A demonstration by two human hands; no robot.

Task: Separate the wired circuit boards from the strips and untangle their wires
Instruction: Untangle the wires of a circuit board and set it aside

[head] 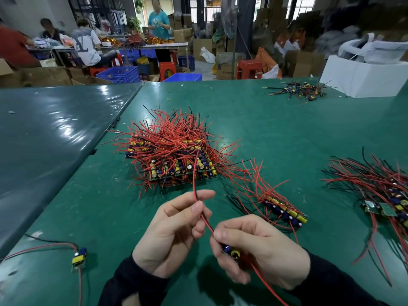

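Nearest: right hand (260,248) curled round one small circuit board (231,250), its blue and yellow parts showing between the fingers. Left hand (174,230) pinches that board's red wire (204,217) between thumb and forefinger, a little above the right hand. The wire runs on up toward the big pile (176,151) of boards still on their strips, red and black leads bristling everywhere.

Step in hand, by my reading: drawing one freed board's wires clear of the tangle. Next move likely calls for a slow pull along the wire, without dragging the pile.

One separated board (79,257) lies on the green tabletop (276,133) at near left. A short strip (284,210) lies just right of the hands; another heap (386,195) at the right edge. Far right, a small cluster (302,90) beside a white box (362,78).
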